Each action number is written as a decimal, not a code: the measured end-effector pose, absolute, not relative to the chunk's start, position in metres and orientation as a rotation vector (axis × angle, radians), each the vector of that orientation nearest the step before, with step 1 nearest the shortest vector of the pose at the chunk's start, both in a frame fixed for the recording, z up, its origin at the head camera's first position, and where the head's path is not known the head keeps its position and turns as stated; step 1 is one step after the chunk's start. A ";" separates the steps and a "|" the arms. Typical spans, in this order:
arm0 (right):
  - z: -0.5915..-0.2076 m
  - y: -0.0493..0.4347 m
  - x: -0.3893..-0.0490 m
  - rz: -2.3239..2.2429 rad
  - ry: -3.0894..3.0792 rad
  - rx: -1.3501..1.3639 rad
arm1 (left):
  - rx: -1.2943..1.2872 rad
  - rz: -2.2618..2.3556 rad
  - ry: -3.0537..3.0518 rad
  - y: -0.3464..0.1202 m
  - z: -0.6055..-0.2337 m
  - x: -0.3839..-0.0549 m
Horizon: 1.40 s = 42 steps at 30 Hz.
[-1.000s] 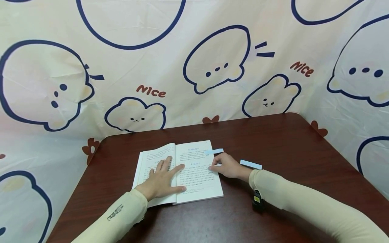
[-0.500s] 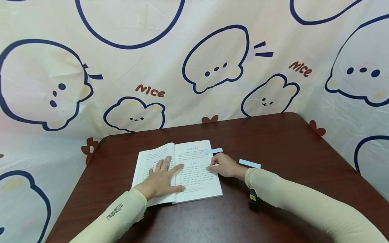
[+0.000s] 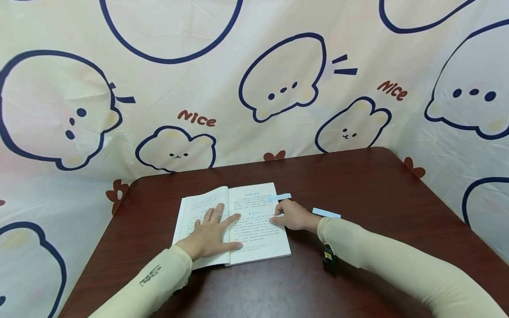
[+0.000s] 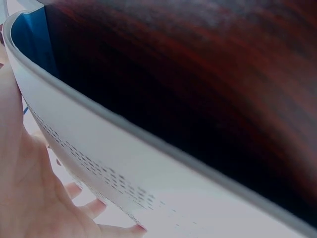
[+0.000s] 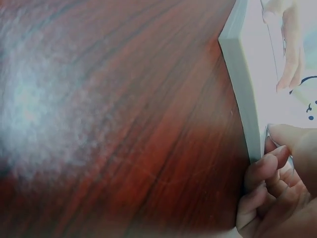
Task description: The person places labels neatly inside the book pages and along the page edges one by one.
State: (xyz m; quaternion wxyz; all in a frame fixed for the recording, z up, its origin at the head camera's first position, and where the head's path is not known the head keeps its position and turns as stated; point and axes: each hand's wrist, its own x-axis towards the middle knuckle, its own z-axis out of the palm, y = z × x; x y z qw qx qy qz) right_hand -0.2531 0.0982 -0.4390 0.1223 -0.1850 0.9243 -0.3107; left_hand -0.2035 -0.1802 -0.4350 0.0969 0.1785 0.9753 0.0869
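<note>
An open book [image 3: 258,238] lies on the table, printed text on both pages. My left hand [image 3: 210,236] rests with spread fingers over the left page and the spine, its thumb and index finger reaching onto the right page. At the right page's outer edge, my right hand [image 3: 294,215] pinches a page between thumb and index finger; the right wrist view shows the thumb [image 5: 285,133] on top of the lifted edge, the other fingers curled beside the page block. A light blue sticky strip [image 3: 279,197] juts from the upper right edge, just beyond the right hand.
Behind the right wrist, a pale blue strip [image 3: 326,213], like a pad of sticky notes, lies on the dark brown table [image 3: 338,176]. A cartoon-printed cloth [image 3: 222,88] hangs along the table's back and sides. The left wrist view shows the book's blue cover [image 4: 34,39] underneath.
My right wrist and forearm have shifted slightly left, while the fingers stay at the page edge. The left hand and the book hold their place.
</note>
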 end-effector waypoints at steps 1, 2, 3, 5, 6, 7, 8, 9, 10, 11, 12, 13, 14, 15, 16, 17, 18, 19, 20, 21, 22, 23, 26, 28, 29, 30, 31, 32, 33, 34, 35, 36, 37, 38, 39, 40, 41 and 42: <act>-0.439 0.098 -0.253 -0.904 2.691 -0.545 | 0.530 0.257 2.888 -0.180 -0.435 -0.204; -0.439 0.098 -0.253 -0.906 2.683 -0.554 | 0.531 0.256 2.888 -0.180 -0.435 -0.204; -0.438 0.098 -0.254 -0.909 2.675 -0.562 | 0.532 0.256 2.888 -0.180 -0.434 -0.204; -0.437 0.099 -0.254 -0.919 2.656 -0.581 | 0.529 0.256 2.886 -0.179 -0.434 -0.204; -0.437 0.099 -0.254 -0.920 2.646 -0.591 | 0.529 0.254 2.885 -0.179 -0.434 -0.204; -0.436 0.098 -0.254 -0.918 2.641 -0.601 | 0.528 0.254 2.885 -0.179 -0.434 -0.203; -0.435 0.098 -0.255 -0.914 2.636 -0.609 | 0.527 0.254 2.884 -0.179 -0.433 -0.203; -0.433 0.098 -0.255 -0.908 2.628 -0.610 | 0.526 0.256 2.883 -0.179 -0.433 -0.203; -0.432 0.098 -0.255 -0.903 2.618 -0.612 | 0.525 0.256 2.882 -0.179 -0.433 -0.203; -0.431 0.097 -0.256 -0.895 2.608 -0.609 | 0.524 0.255 2.882 -0.179 -0.433 -0.203; -0.430 0.097 -0.256 -0.884 2.598 -0.606 | 0.522 0.254 2.882 -0.179 -0.433 -0.202; -0.429 0.096 -0.257 -0.873 2.588 -0.600 | 0.520 0.255 2.882 -0.179 -0.433 -0.203; -0.428 0.096 -0.258 -0.864 2.576 -0.592 | 0.518 0.254 2.881 -0.179 -0.433 -0.203; -0.428 0.095 -0.258 -0.856 2.566 -0.584 | 0.517 0.254 2.881 -0.179 -0.433 -0.202; -0.427 0.095 -0.259 -0.850 2.558 -0.578 | 0.516 0.253 2.881 -0.179 -0.433 -0.202; -0.427 0.095 -0.259 -0.842 2.556 -0.575 | 0.515 0.253 2.881 -0.179 -0.433 -0.202; -0.427 0.094 -0.260 -0.836 2.554 -0.571 | 0.514 0.255 2.882 -0.179 -0.434 -0.202; -0.427 0.094 -0.260 -0.832 2.554 -0.566 | 0.514 0.256 2.882 -0.179 -0.433 -0.202; -0.427 0.094 -0.261 -0.832 2.555 -0.558 | 0.513 0.256 2.883 -0.179 -0.433 -0.202; -0.427 0.094 -0.261 -0.831 2.559 -0.542 | 0.513 0.257 2.884 -0.179 -0.433 -0.202; -0.426 0.094 -0.261 -0.829 2.562 -0.526 | 0.513 0.256 2.884 -0.179 -0.434 -0.202; -0.426 0.093 -0.262 -0.826 2.565 -0.510 | 0.513 0.254 2.885 -0.179 -0.434 -0.202; -0.424 0.093 -0.263 -0.816 2.568 -0.461 | 0.513 0.251 2.887 -0.179 -0.434 -0.202; -0.423 0.092 -0.263 -0.805 2.563 -0.446 | 0.512 0.248 2.890 -0.179 -0.434 -0.202; -0.422 0.092 -0.263 -0.799 2.564 -0.442 | 0.510 0.247 2.890 -0.178 -0.434 -0.202; -0.421 0.092 -0.263 -0.787 2.564 -0.436 | 0.510 0.246 2.891 -0.178 -0.434 -0.202; -0.421 0.093 -0.263 -0.771 2.569 -0.428 | 0.510 0.245 2.891 -0.178 -0.434 -0.202; -0.421 0.093 -0.263 -0.757 2.576 -0.418 | 0.511 0.244 2.892 -0.178 -0.434 -0.202; -0.421 0.094 -0.263 -0.743 2.580 -0.403 | 0.511 0.243 2.893 -0.178 -0.434 -0.202; -0.421 0.095 -0.263 -0.731 2.583 -0.394 | 0.512 0.243 2.892 -0.178 -0.434 -0.202; -0.421 0.096 -0.263 -0.720 2.587 -0.386 | 0.513 0.242 2.892 -0.177 -0.434 -0.202; -0.422 0.097 -0.263 -0.716 2.583 -0.383 | 0.513 0.241 2.893 -0.177 -0.434 -0.202; -0.422 0.098 -0.263 -0.716 2.576 -0.383 | 0.513 0.240 2.893 -0.177 -0.434 -0.202; -0.422 0.099 -0.263 -0.719 2.565 -0.388 | 0.511 0.240 2.893 -0.177 -0.434 -0.202; -0.422 0.099 -0.263 -0.723 2.551 -0.395 | 0.509 0.239 2.894 -0.177 -0.434 -0.202; -0.421 0.100 -0.263 -0.725 2.540 -0.409 | 0.508 0.239 2.894 -0.177 -0.434 -0.202; -0.421 0.100 -0.263 -0.725 2.531 -0.412 | 0.507 0.241 2.895 -0.177 -0.434 -0.202; -0.420 0.100 -0.264 -0.725 2.523 -0.419 | 0.507 0.242 2.896 -0.178 -0.434 -0.202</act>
